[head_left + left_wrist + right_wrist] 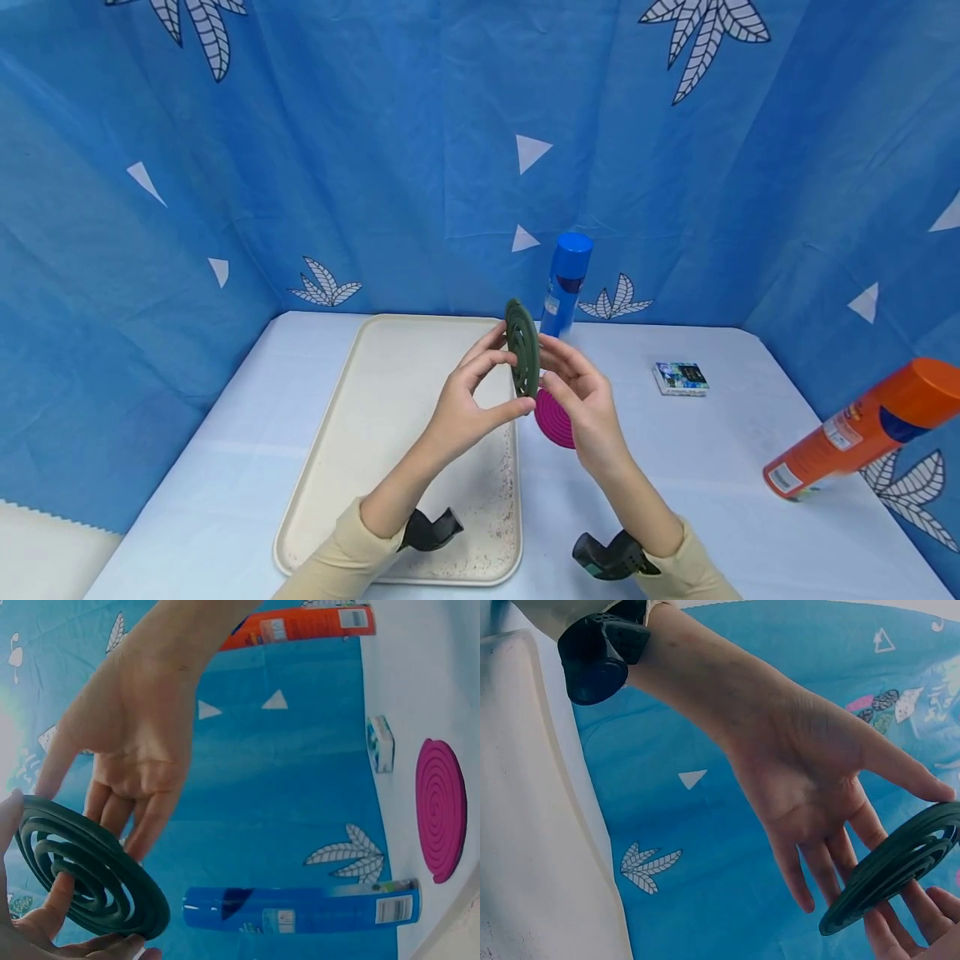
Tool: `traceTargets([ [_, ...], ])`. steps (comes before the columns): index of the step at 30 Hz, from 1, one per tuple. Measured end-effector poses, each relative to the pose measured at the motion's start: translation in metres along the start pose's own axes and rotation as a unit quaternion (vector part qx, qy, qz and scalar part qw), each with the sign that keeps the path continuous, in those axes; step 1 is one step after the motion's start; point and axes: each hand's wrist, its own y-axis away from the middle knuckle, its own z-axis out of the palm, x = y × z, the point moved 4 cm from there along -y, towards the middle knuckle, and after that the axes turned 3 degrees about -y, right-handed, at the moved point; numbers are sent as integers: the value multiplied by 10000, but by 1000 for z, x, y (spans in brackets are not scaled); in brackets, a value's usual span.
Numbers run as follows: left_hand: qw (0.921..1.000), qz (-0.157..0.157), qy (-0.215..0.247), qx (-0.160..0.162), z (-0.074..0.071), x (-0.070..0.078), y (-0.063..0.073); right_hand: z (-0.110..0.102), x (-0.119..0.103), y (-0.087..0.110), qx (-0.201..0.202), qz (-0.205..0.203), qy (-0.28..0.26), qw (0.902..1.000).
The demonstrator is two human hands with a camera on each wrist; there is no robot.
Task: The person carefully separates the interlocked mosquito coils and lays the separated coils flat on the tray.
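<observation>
Both hands hold a dark green mosquito coil (525,343) upright, edge-on to the head view, above the right side of the tray. My left hand (463,407) pinches it, thumb at the lower edge and fingers on its left face. In the left wrist view one left fingertip presses near the middle of the spiral. My right hand (591,410) grips the coil from the other side, its thumb and fingertips at the edge; part of these fingers is hidden behind the coil (152,900). A magenta coil (553,422) lies flat on the table below, partly covered by the right hand.
A cream tray (405,367) lies on the white table at left. Behind the hands stands a blue spray can (567,279). A small patterned box (680,378) lies to the right, and an orange spray can (847,433) stands at far right. Blue curtains surround the table.
</observation>
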Motion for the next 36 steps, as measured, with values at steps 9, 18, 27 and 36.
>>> traceTargets([
  [9,9982,328,-71,495,2,3,2,4,-3,3,-246,-527,-282,9979],
  [18,9968,201,-425,641,-4,6,3,2,-7,7,134,-802,-91,9967],
  [27,9932,-3,-389,1101,-5,3,3,-2,-5,8,210,-734,35,9971],
  [36,9944,-44,272,1020,0,-2,2,-3,-3,8,83,-746,-153,9971],
])
